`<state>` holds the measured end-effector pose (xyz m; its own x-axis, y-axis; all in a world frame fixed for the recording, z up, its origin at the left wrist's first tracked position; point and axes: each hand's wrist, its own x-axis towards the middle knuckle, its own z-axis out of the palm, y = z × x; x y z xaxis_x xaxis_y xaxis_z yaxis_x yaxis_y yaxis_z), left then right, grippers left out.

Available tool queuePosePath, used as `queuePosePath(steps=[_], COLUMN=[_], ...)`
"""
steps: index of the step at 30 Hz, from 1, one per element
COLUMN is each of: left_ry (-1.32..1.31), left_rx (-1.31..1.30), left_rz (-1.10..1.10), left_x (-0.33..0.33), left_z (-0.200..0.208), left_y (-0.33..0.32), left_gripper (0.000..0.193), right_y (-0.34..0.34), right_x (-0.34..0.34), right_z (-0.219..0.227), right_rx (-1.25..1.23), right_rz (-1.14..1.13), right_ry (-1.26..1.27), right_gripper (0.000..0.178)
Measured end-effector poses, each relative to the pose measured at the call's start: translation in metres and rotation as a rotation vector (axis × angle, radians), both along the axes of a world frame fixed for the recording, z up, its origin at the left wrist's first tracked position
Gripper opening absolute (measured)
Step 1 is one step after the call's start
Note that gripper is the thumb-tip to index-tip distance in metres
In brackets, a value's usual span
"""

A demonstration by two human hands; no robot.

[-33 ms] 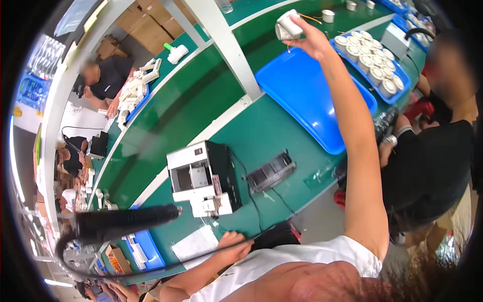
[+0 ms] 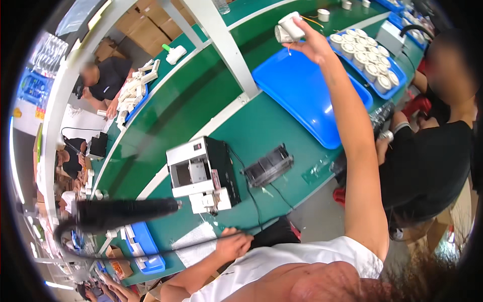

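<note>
My right hand is stretched far out over the green belt, its fingers closed round two white cylindrical housings. One of them shows an open end, and thin orange wires stick out beside them. Below this hand lies a blue tray, its visible surface bare. My left hand rests near the bench's front edge with fingers curled, beside a white sheet. What it holds, if anything, is hidden. A black cable crosses in front of it.
A black-and-white bench machine stands mid-bench, beside a black holder. A black electric screwdriver hangs at left. Another blue tray holds several white round parts. A metal post rises behind. A co-worker sits at right.
The view has shifted slightly. My right hand keeps its hold on the housings, tilted a little differently; my left hand is almost unmoved.
</note>
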<state>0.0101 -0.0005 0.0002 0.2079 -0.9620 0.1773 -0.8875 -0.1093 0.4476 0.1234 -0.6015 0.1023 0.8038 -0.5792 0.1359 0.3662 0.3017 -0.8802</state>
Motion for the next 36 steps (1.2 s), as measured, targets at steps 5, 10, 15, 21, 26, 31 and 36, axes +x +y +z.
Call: queuePosePath(steps=[5, 10, 15, 21, 26, 31, 36], left_ry=[0.326, 0.254, 0.248, 0.605, 0.951, 0.908, 0.776], left_rx=[-0.211, -0.500, -0.362, -0.212, -0.435, -0.465, -0.475], left_rz=[-0.024, -0.139, -0.187, -0.028, 0.031, 0.060, 0.083], left_x=[-0.022, -0.053, -0.029, -0.041, -0.056, -0.056, -0.051], left_z=[0.038, 0.103, 0.102, 0.091, 0.084, 0.083, 0.076], left_y=[-0.040, -0.162, -0.243, -0.256, -0.239, -0.227, -0.213], left_gripper=[0.021, 0.049, 0.074, 0.066, 0.067, 0.065, 0.065], right_y=[0.100, 0.202, 0.238, 0.238, 0.241, 0.248, 0.250], right_x=[-0.131, -0.229, -0.285, -0.313, -0.319, -0.279, -0.249], right_z=[-0.011, -0.040, -0.058, -0.062, -0.089, -0.107, -0.130], right_rx=[0.235, 0.437, 0.513, 0.471, -0.280, -0.830, -1.020], right_rz=[-0.013, 0.082, 0.123, -0.059, -0.636, -0.639, -0.704], right_ry=[-0.200, -0.329, -0.378, -0.393, -0.001, 0.307, 0.367], right_gripper=[0.066, 0.057, 0.058, 0.054, 0.051, 0.056, 0.063])
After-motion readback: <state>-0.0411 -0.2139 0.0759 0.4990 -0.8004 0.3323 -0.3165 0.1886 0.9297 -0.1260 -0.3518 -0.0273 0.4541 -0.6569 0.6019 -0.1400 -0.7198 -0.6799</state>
